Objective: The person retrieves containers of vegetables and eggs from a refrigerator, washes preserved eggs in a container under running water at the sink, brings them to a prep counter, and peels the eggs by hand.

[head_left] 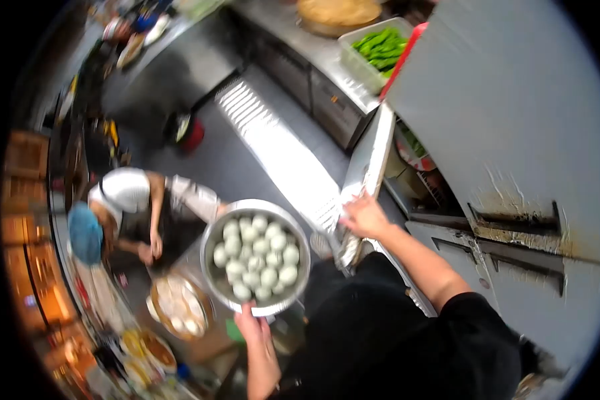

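Metal bowl [292,219], one, round and deep, of bright steel; no long axis, the rim reading as a near circle, the mouth facing up toward the camera. Contents: pale green egg-like pieces [274,259], many, rounded, lying at mixed angles with no shared direction. Position: held in front of the person's body, to the left. Left hand [252,325]: closed on the bowl at its near edge, thumb over the rim, forearm running up from the bottom of the view. Right hand [365,217]: fingers spread, laid against the open cabinet door [375,150]; slightly blurred, how firmly it presses cannot be told. Door: seen nearly edge-on, long axis running from upper right to lower left. Adjoining it at the right, a grey cabinet [507,107], its front scuffed. Beyond, a steel bench [273,15] bearing a clear tub [353,65] of green peppers [382,50]. Floor: a slotted metal strip [280,157], slanting from upper left to lower right. At the left, a co-worker [130,190] in a blue cap, bent forward; below, a round tray [209,308] of white rounded pieces [173,299].
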{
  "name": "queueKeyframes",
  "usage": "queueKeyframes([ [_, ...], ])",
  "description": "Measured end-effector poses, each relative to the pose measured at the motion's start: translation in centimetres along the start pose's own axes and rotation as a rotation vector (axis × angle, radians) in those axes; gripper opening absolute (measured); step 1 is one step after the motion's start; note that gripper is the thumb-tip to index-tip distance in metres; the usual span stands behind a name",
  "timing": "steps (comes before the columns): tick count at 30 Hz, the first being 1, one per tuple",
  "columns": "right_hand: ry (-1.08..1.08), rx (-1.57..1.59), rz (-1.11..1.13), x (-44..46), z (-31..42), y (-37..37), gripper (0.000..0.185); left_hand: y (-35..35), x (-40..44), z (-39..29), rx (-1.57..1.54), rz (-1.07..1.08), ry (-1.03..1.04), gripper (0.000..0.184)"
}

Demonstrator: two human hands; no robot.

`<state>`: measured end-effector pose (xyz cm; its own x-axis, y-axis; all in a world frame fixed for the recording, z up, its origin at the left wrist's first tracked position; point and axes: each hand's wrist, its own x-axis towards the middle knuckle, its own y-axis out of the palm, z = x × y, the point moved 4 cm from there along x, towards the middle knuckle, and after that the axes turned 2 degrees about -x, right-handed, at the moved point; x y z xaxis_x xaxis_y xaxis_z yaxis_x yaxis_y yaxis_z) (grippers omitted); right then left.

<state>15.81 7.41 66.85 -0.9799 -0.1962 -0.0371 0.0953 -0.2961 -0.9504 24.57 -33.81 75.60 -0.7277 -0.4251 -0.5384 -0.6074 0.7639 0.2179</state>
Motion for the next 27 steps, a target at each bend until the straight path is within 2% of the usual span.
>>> queueKeyframes([
  [3,0.121,-0.026,0.025,-4.5,-2.1,-1.5,0.047,1.6,-0.6,0.5,-0.031,0.03,-0.028,0.024],
  [6,0.221,-0.051,-0.046,-9.5,-4.8,-1.6,0.048,3.0,-1.5,2.0,-0.095,0.015,-0.041,0.026],
  [10,0.407,-0.08,-0.142,-16.0,-5.7,-3.7,0.06,3.6,-1.7,2.7,-0.106,0.026,-0.104,0.024],
  [13,0.578,0.061,-0.184,-23.4,-8.2,-1.5,0.063,4.1,-3.4,3.7,-0.175,0.044,-0.138,0.024],
  [17,0.815,0.177,-0.123,-35.4,-11.7,4.5,0.072,3.0,-4.6,6.5,-0.155,0.105,-0.164,0.026],
  [18,0.859,0.254,-0.167,-38.0,-11.7,5.6,0.073,2.2,-4.0,7.6,-0.165,0.105,-0.172,0.031],
  [20,0.982,0.29,-0.105,-44.7,-13.8,12.1,0.074,2.6,-5.2,8.1,-0.229,0.167,-0.138,0.044],
  [24,1.151,0.384,0.066,-53.0,-14.9,18.3,0.073,1.2,-6.0,9.8,-0.191,0.084,-0.176,0.031],
  [27,1.239,0.397,0.038,-58.2,-17.4,23.7,0.066,1.0,-7.1,10.2,-0.204,0.083,-0.162,0.03],
])
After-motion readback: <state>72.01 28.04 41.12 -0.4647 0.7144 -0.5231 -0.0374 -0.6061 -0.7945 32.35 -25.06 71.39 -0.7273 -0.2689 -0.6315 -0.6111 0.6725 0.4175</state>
